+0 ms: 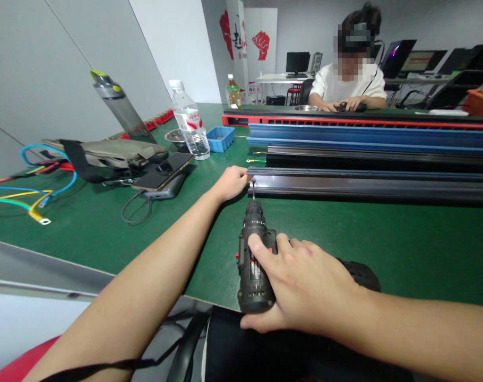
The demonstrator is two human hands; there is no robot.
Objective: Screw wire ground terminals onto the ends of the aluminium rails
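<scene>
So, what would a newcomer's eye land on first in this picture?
Probably the black drill in the right hand, up front, its bit at the left end of the nearest dark rail. The left hand is at that end too. Beyond, a bright blue rail runs across the green table.

Phone (164, 171) L, drill (248, 268) frt of rail (364, 185)

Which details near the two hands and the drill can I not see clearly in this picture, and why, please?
All in the head view:
- Left hand: its fingertips are hidden at the end of the nearest rail.
- Drill: its grip and trigger are covered by the right hand.
- Bit: its tip is too small to tell what it meets.
- Nearest rail: its far end is cut off by the right edge.
</scene>
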